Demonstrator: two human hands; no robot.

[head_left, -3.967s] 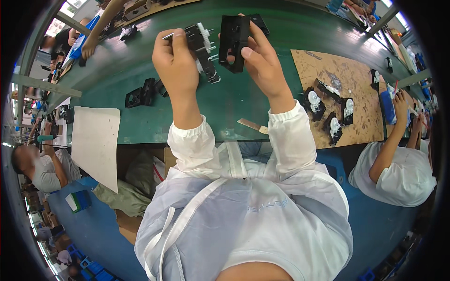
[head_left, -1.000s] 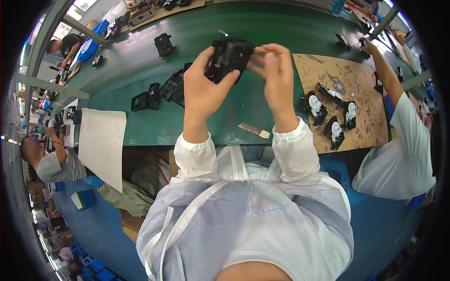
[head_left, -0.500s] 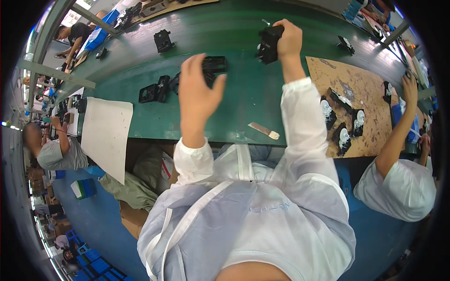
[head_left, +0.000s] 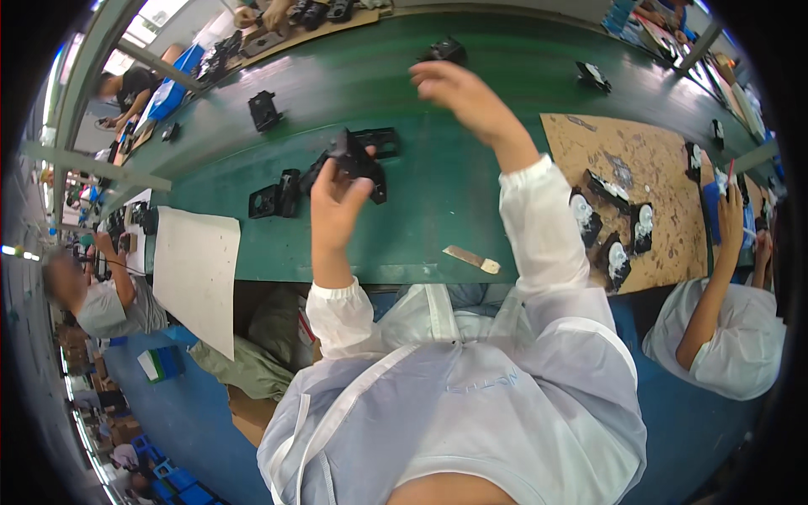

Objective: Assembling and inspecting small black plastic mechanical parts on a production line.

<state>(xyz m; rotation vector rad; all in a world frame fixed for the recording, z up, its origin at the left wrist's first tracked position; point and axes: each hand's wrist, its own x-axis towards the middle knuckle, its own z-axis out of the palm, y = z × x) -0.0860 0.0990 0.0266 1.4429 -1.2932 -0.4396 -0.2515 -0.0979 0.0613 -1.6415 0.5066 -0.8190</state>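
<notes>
My left hand (head_left: 335, 206) grips a black plastic part (head_left: 347, 153), thumb on one side and fingers on the other, just above the green bench. More black parts (head_left: 376, 141) lie right behind it, partly hidden. To its left, a flat black frame (head_left: 264, 201) sits beside a narrower black piece (head_left: 289, 193). My right hand (head_left: 459, 94) is raised over the far side with fingers stretched to the left, holding nothing. Just beyond its fingertips a black part (head_left: 446, 50) rests on the green belt (head_left: 505, 52). A flat scraper-like strip (head_left: 472, 259) lies near the front edge.
On the right, a stained brown board (head_left: 673, 261) carries several black parts with white grease-like smears (head_left: 617, 255). A white sheet (head_left: 198, 269) hangs over the front edge at left. Another black part (head_left: 265, 110) sits on the belt. A co-worker's arm (head_left: 715, 278) reaches in at right.
My right hand has let go of its black part, now on the belt, and moved left. My left hand, open before, has closed on a black part. Parts on the belt have shifted left.
</notes>
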